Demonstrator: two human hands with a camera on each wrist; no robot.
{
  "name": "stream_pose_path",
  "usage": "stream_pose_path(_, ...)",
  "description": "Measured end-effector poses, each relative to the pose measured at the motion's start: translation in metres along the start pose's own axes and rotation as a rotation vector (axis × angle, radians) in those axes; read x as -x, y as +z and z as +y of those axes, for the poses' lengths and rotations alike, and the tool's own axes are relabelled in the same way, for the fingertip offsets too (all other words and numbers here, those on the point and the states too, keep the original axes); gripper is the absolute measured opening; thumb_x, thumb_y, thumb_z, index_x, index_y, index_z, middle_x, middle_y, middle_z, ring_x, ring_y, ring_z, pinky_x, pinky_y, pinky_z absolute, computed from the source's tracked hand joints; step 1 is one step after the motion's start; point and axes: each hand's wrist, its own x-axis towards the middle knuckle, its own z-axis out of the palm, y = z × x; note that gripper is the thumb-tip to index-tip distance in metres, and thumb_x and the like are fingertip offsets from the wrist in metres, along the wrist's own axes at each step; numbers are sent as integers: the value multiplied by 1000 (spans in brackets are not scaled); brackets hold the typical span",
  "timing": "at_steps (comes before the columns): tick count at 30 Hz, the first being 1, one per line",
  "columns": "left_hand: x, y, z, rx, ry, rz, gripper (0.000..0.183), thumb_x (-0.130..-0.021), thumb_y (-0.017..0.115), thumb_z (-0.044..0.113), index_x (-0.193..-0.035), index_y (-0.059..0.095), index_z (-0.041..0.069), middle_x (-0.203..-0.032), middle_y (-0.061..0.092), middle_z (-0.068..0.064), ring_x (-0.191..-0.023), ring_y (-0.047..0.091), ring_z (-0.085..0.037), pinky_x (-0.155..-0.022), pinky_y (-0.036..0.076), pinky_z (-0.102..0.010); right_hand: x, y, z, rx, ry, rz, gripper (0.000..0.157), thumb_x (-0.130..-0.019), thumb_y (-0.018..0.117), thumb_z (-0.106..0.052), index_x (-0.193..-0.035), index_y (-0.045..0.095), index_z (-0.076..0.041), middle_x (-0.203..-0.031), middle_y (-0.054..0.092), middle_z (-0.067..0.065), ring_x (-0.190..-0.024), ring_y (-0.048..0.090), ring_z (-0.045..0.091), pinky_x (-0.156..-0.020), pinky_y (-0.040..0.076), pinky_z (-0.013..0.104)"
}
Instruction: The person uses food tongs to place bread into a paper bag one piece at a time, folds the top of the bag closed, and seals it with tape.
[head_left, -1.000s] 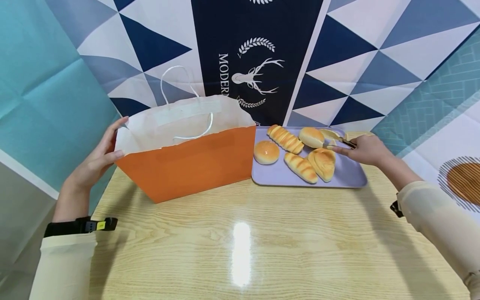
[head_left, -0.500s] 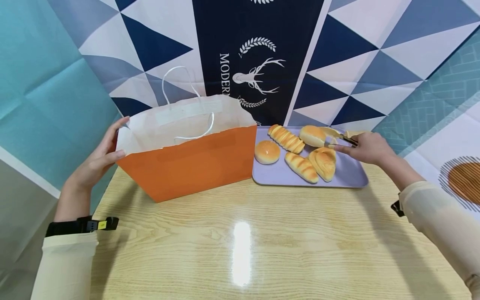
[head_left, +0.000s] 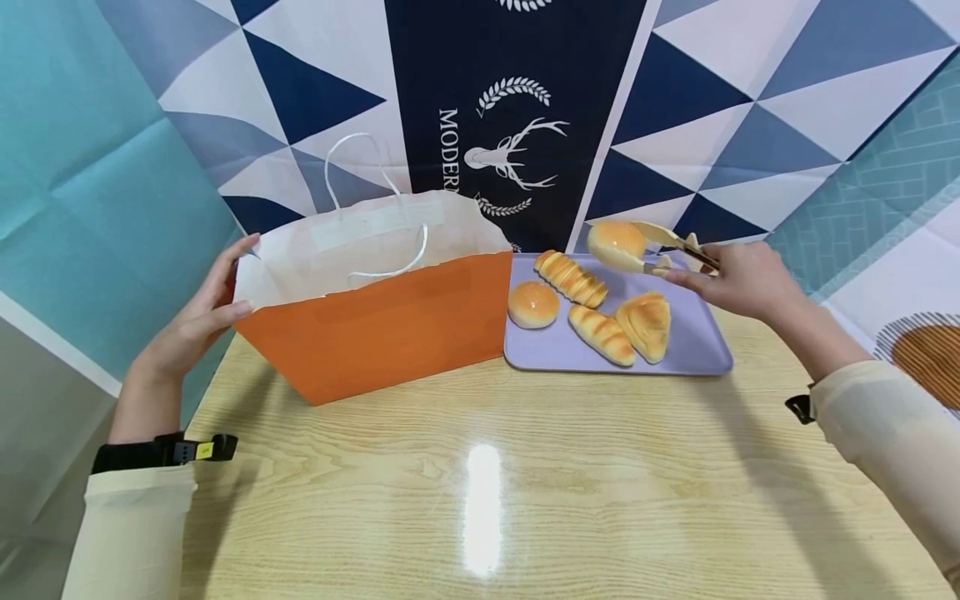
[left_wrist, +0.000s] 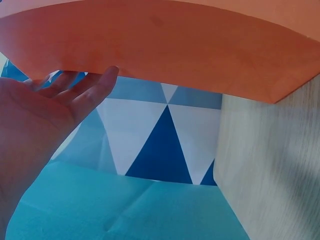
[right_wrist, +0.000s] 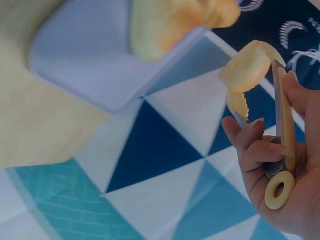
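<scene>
My left hand (head_left: 187,325) holds the left end of an orange paper bag (head_left: 390,333), its thumb and fingers at two corners of the rim. In the left wrist view, fingers (left_wrist: 92,92) lie against the orange side. My right hand (head_left: 753,279) grips a pair of tongs (right_wrist: 282,115) with pale scalloped tips. Between those tips a round bun (head_left: 617,244) is held above the back of a lilac tray (head_left: 693,342). On the tray lie a second round bun (head_left: 533,305), a ridged roll (head_left: 572,279), a scored long roll (head_left: 602,335) and a folded pastry (head_left: 643,327).
The bag stands with its mouth open upward, white inside, with two white cord handles (head_left: 360,137). It is beside the tray's left edge. A patterned cloth wall (head_left: 525,92) rises behind both. Wood-grain table (head_left: 360,483) extends in front.
My right hand has raised the tongs, lifting the round bun up off the tray and slightly left. The left hand and bag have stayed in place.
</scene>
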Motion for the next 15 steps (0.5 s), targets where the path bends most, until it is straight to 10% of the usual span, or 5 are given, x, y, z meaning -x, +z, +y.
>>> stream_pose_path(5,1,1,0,-1,1,-3,72,-95,33,-8,-159,6,13,-147,22,-11,-126,28,-24,-96,39,-19,-2,-22,-21,-12,-5,1,62,-86,60,-64,-93,65,-2,-74,69,19,-43,47,23,-43,37,37)
stream_pose_path(15,1,2,1,-9,-11,3,73,-95,35,-5,-159,6,15,-151,17,-14,-129,22,-29,-96,36,-18,-8,-60,-64,-20,-50,40,81,-87,59,-63,-137,56,1,-44,41,4,-37,38,22,-40,31,36)
